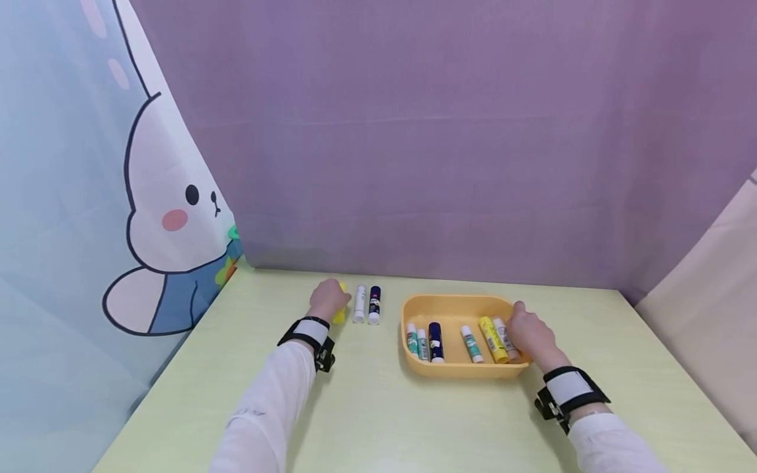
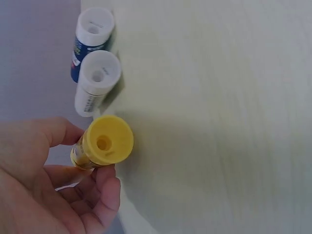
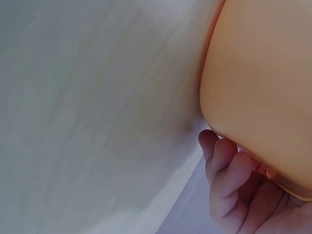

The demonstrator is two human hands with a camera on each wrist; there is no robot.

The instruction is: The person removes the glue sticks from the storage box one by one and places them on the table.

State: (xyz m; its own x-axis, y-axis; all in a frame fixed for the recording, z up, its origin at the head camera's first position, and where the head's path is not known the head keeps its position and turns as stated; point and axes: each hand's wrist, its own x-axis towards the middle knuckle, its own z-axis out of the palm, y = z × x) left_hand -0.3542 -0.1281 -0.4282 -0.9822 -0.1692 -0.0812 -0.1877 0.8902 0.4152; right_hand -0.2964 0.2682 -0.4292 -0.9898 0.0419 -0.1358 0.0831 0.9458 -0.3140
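Observation:
My left hand [image 1: 328, 299] pinches a yellow glue stick [image 2: 108, 140] between thumb and fingers at the table's far side. Just to its right stand a white glue stick [image 1: 359, 304] and a dark blue one [image 1: 374, 305], side by side. A shallow orange tray [image 1: 461, 371] sits right of the middle of the table. My right hand [image 1: 532, 335] grips its right rim, with fingers curled against the outside wall in the right wrist view. Several glue sticks lie in the tray, among them a yellow one [image 1: 493, 340], a dark blue one [image 1: 435, 342] and a green-and-white one [image 1: 472, 344].
The pale table [image 1: 378, 427] ends at a purple curtain [image 1: 414, 164] behind the tray. To the left hangs a light blue cloth [image 1: 59, 230] printed with a cartoon animal. A beige cloth [image 1: 710, 302] hangs at the right edge.

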